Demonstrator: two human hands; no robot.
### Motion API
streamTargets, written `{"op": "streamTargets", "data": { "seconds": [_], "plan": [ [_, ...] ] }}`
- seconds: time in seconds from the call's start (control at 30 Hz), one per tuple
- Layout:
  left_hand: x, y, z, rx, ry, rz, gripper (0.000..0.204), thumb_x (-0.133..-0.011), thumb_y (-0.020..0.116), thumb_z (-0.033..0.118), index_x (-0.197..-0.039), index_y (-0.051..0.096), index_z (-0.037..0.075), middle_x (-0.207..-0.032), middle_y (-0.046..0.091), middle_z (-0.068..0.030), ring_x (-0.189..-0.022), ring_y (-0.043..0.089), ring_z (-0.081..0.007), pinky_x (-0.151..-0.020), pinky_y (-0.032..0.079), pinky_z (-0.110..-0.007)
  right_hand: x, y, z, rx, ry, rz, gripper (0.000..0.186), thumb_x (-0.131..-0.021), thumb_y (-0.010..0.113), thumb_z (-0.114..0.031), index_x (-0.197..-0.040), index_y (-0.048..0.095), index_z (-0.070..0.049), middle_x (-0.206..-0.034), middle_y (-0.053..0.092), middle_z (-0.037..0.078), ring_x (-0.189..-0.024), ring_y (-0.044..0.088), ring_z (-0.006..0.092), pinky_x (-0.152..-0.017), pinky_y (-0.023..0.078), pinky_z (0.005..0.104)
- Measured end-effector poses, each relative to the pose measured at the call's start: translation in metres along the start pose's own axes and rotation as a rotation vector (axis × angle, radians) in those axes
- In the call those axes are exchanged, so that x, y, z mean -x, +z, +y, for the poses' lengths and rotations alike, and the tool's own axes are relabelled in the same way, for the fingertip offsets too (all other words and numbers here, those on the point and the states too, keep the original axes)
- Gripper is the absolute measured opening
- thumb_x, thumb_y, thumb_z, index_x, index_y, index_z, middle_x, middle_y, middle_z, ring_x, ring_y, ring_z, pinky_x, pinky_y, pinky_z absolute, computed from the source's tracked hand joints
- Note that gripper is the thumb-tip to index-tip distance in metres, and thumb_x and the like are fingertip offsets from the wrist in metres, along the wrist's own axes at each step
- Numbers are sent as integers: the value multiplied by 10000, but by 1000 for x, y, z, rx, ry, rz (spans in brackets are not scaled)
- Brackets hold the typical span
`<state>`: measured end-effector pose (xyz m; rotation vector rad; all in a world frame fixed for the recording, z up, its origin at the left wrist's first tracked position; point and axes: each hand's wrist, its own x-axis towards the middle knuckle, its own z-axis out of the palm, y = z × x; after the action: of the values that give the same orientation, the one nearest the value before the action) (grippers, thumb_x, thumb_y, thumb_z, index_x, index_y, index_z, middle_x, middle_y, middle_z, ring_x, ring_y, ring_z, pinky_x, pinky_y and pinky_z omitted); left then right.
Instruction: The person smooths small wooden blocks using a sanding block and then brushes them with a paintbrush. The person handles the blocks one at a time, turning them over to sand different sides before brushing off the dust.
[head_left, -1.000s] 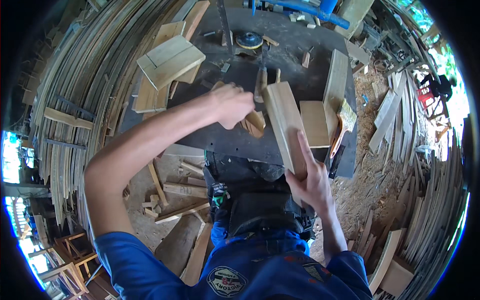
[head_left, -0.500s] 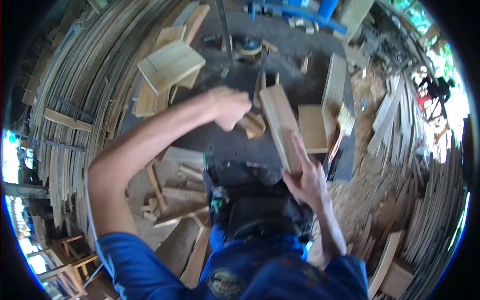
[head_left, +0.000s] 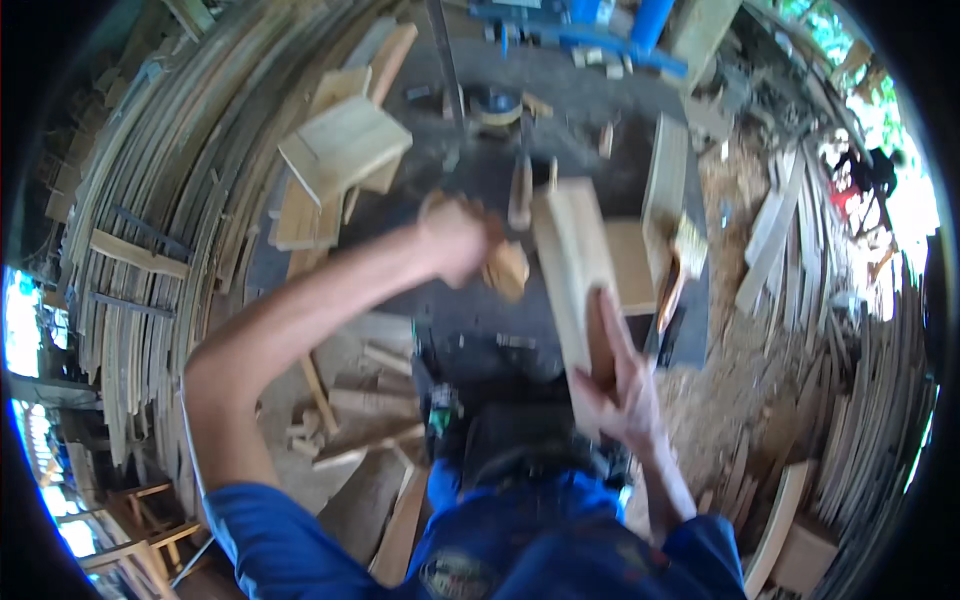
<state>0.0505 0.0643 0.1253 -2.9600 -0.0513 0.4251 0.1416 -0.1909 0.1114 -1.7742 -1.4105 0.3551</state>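
Observation:
In my right hand (head_left: 628, 398) is a pale wooden board (head_left: 570, 255), gripped near its close end with one finger stretched along its face. The board slants up and away from me above the dark worktable (head_left: 480, 318). To its left, my left hand (head_left: 458, 238) is closed around a tan-brown piece (head_left: 508, 270), blurred, its kind unclear. A small gap separates that piece from the board's left edge. Beyond them lies a wooden-handled tool (head_left: 521, 195). A wide brush (head_left: 688, 250) with pale bristles rests to the right of the board.
Cut boards (head_left: 345, 150) are stacked at the table's left; another pale board (head_left: 667, 175) lies at the right. A round tape-like roll (head_left: 497, 103) sits farther back, near a blue clamp-like bar (head_left: 600, 42). Long planks (head_left: 180, 180) fill the left side, and wood offcuts (head_left: 375, 400) litter the floor.
The board in my right hand has turned to stand straighter and has come a little nearer, showing more of its face. My left hand has lowered slightly, still holding the tan-brown piece.

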Motion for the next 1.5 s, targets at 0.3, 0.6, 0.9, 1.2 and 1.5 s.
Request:
{"op": "streamTargets", "data": {
  "seconds": [0.3, 0.6, 0.9, 1.2, 1.5],
  "plan": [
    [39, 38, 13, 561, -329, 196, 669, -704, 621, 391, -1180, 395, -21, -1109, 471, -240, -1009, 504, -365, -874, 419, -424, 22, -16, 3, -271, 343, 79, 823, -664, 593, -112, -1368, 183, 3, -1099, 557, 253, -954, 598, 303, -824, 459, 331],
    [30, 53, 35, 770, -409, 195, 904, -554, 698, 557, -1213, 408, 10, -1085, 491, -202, -995, 534, -361, -846, 437, -422, 36, -5, 19, -249, 297, 69, 839, -661, 612, -134, -1375, 184, -22, -1261, 436, 246, -1099, 505, 324, -912, 404, 351],
    [16, 60, 37, 663, -410, 263, 839, -509, 758, 427, -1166, 480, -15, -1100, 504, -131, -973, 558, -283, -816, 460, -380, 37, -9, 22, -242, 310, 70, 833, -662, 605, -116, -1374, 182, -22, -1148, 514, 273, -1013, 556, 341, -860, 440, 348],
    [14, 64, 41, 656, -378, 307, 836, -516, 771, 378, -1168, 449, -33, -1107, 502, -140, -997, 540, -302, -829, 454, -386, 44, -7, 27, -310, 382, 86, 834, -671, 631, -125, -1376, 192, -44, -1063, 565, 266, -932, 587, 375, -792, 467, 355],
    [10, 63, 49, 614, -442, 278, 845, -517, 761, 417, -1173, 439, -7, -1080, 500, -150, -959, 552, -318, -796, 464, -408, 44, -10, 25, -308, 416, 71, 828, -678, 626, -135, -1377, 189, -47, -1153, 509, 274, -967, 565, 384, -813, 460, 364]
  ]
}}
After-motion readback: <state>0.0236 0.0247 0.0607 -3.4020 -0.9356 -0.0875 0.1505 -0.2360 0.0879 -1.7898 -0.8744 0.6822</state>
